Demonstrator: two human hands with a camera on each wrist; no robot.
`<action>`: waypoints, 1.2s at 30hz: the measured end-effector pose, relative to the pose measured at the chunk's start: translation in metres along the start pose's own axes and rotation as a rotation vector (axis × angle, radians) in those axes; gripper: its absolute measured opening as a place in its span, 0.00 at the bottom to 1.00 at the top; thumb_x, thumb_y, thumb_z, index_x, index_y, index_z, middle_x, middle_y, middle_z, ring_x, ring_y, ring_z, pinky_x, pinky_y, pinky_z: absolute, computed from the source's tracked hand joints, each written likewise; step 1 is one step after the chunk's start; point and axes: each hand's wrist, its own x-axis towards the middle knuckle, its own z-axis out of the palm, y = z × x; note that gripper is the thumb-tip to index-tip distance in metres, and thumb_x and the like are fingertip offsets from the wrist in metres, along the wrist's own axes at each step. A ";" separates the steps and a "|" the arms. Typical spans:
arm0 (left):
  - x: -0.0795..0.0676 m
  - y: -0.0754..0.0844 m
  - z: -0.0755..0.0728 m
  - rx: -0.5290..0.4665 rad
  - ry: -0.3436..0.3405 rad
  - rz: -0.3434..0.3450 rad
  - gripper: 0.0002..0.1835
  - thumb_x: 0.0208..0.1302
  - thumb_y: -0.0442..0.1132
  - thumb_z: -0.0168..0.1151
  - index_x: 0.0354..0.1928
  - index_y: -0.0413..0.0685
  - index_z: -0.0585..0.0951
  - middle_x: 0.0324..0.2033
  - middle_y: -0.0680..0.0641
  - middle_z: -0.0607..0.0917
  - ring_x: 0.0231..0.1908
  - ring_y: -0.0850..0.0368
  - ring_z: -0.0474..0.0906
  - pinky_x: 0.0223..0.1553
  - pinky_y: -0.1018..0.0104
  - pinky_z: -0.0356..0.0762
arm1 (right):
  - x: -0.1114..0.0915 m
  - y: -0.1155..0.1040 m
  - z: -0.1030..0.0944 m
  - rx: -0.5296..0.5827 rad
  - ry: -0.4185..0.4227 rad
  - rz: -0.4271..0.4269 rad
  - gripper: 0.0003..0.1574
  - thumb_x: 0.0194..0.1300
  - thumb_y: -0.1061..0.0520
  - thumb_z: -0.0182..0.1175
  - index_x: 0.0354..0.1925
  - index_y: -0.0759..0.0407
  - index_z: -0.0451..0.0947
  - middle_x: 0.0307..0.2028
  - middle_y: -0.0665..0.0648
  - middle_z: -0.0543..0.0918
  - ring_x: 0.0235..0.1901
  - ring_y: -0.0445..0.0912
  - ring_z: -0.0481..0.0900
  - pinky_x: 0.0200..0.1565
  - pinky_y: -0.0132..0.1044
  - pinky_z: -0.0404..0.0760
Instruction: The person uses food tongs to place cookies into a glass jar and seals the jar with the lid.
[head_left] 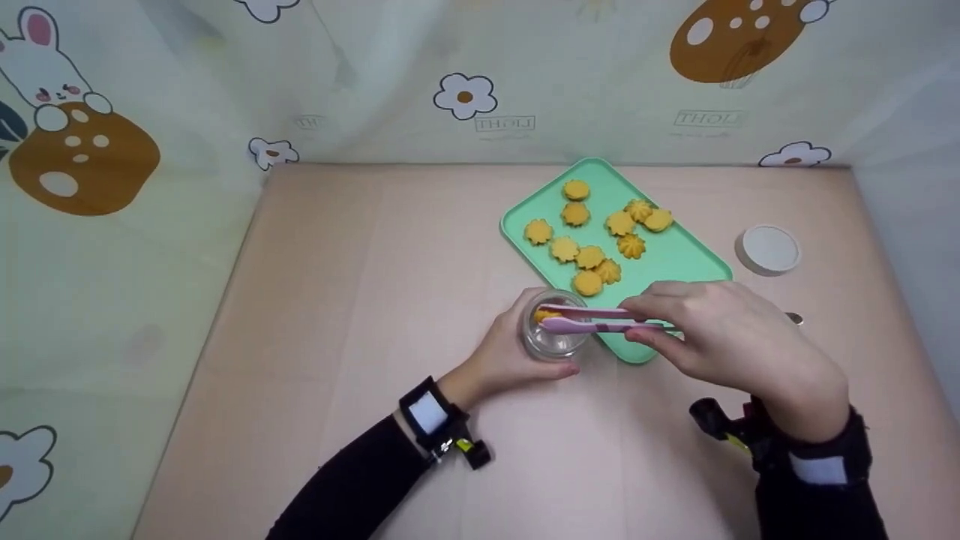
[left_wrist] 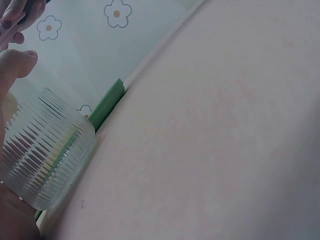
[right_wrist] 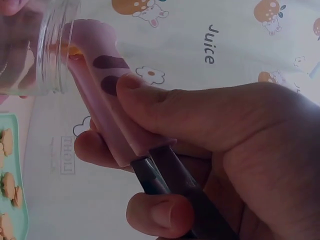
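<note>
My left hand (head_left: 499,349) grips a clear glass jar (head_left: 555,346) by its side, fingers and thumb around it. In the left wrist view the ribbed wall of the jar (left_wrist: 50,150) shows. My right hand (head_left: 720,337) holds pink tongs (head_left: 592,326) between thumb and fingers. Their tips are at the mouth of the jar, with a yellow cookie (head_left: 546,316) pinched between them. In the right wrist view the tongs (right_wrist: 107,90) have dark handles, and their pink ends reach the jar's rim (right_wrist: 55,50). Beyond the jar lies a green tray (head_left: 675,259) with several flower-shaped cookies (head_left: 589,257).
A round white lid (head_left: 769,249) lies on the table to the right of the tray. A small shiny metal end (head_left: 795,319) shows just past my right hand. Patterned cloth (head_left: 375,90) hangs along the table's back and sides.
</note>
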 end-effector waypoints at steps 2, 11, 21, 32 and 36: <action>0.000 0.000 0.000 0.003 0.000 -0.002 0.51 0.49 0.44 0.91 0.74 0.60 0.71 0.66 0.57 0.82 0.67 0.57 0.79 0.72 0.54 0.77 | 0.001 -0.003 0.001 -0.005 -0.012 0.016 0.14 0.69 0.53 0.78 0.51 0.53 0.92 0.37 0.43 0.87 0.29 0.36 0.78 0.30 0.36 0.82; 0.001 -0.002 0.000 0.010 0.005 0.030 0.49 0.50 0.44 0.91 0.72 0.57 0.72 0.64 0.56 0.84 0.66 0.56 0.80 0.71 0.55 0.77 | 0.000 -0.008 0.003 -0.035 -0.013 0.023 0.14 0.69 0.53 0.78 0.51 0.51 0.92 0.36 0.42 0.85 0.28 0.36 0.76 0.29 0.37 0.81; 0.001 -0.003 0.001 0.024 0.001 0.026 0.50 0.51 0.45 0.91 0.74 0.58 0.71 0.65 0.57 0.83 0.66 0.57 0.80 0.71 0.56 0.78 | 0.000 -0.008 0.004 -0.018 -0.020 0.038 0.17 0.68 0.53 0.78 0.54 0.52 0.91 0.40 0.44 0.88 0.30 0.38 0.80 0.31 0.39 0.83; 0.001 -0.004 0.001 0.017 0.000 0.016 0.50 0.49 0.45 0.91 0.73 0.62 0.72 0.65 0.57 0.83 0.67 0.56 0.80 0.71 0.54 0.78 | -0.003 -0.006 0.001 0.003 -0.009 0.073 0.20 0.70 0.51 0.77 0.58 0.52 0.89 0.46 0.47 0.89 0.33 0.39 0.82 0.35 0.41 0.86; 0.001 -0.004 0.001 0.030 0.008 0.014 0.50 0.48 0.44 0.92 0.73 0.61 0.72 0.65 0.57 0.83 0.66 0.57 0.80 0.72 0.55 0.77 | -0.004 -0.004 0.000 0.002 0.019 0.061 0.22 0.69 0.51 0.77 0.59 0.52 0.88 0.47 0.48 0.89 0.35 0.40 0.84 0.35 0.42 0.86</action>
